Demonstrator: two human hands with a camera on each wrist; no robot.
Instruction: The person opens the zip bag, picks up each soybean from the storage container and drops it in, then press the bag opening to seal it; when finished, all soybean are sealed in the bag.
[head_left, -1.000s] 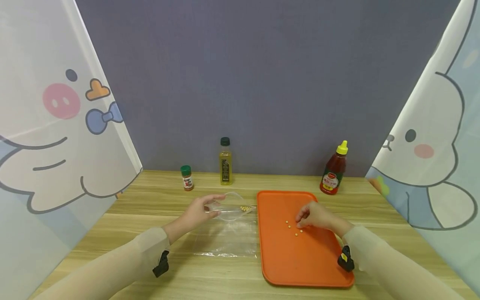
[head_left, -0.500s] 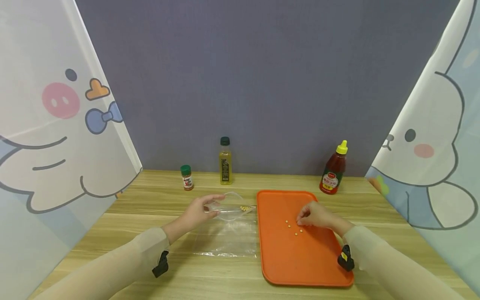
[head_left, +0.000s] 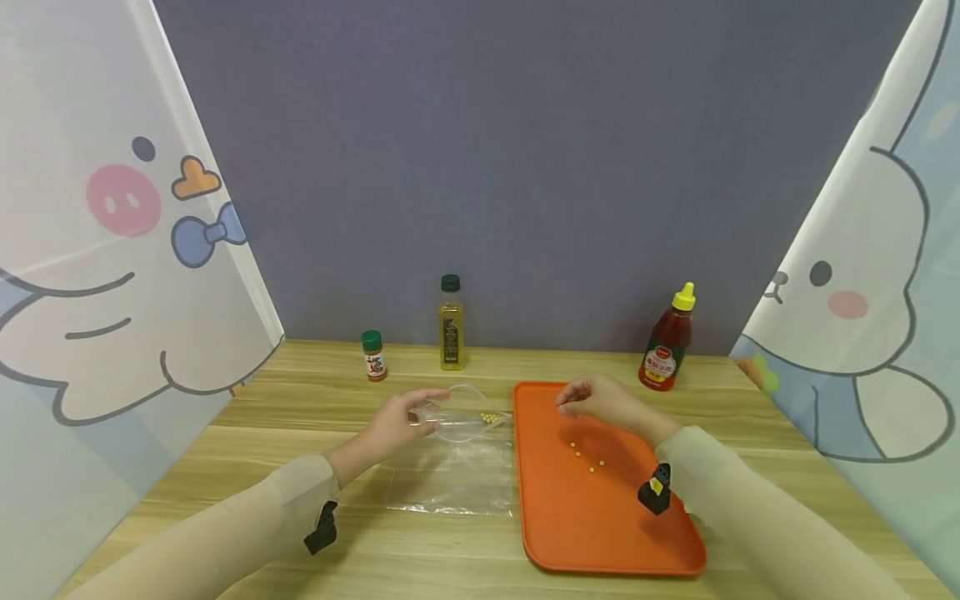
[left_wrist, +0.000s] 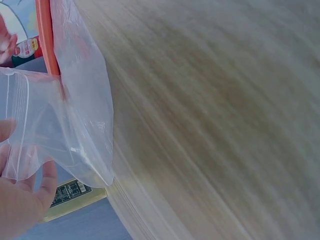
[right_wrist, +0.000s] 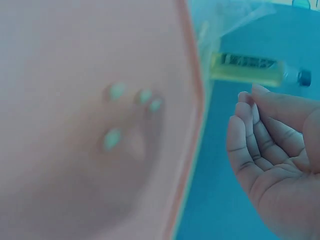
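Observation:
My left hand [head_left: 401,421] holds a clear zip-top bag [head_left: 461,475] at its mouth, fingers and thumb spread apart so the opening gapes. Several yellow soybeans [head_left: 490,417] lie inside near the bag's right side. In the left wrist view the zip strip of the bag [left_wrist: 20,110] crosses the fingers. Over the upper part of the orange tray [head_left: 600,525] is my right hand [head_left: 600,402], thumb and index fingertips pinched together on a soybean hidden between them. Several loose soybeans [head_left: 577,454] lie on the tray below that hand; the right wrist view shows these beans [right_wrist: 117,90] blurred.
Along the back of the wooden table [head_left: 300,400] stand a green-capped spice jar [head_left: 374,357], an oil bottle [head_left: 452,325] and a red sauce bottle [head_left: 666,346] with a yellow cap. A grey panel [head_left: 480,167] rises behind them. The tray's left rim borders the bag.
My right hand has lifted off the beans and moved up and left toward the bag, with the bean at its fingertips gone from the tray. My left hand and the bag stay put.

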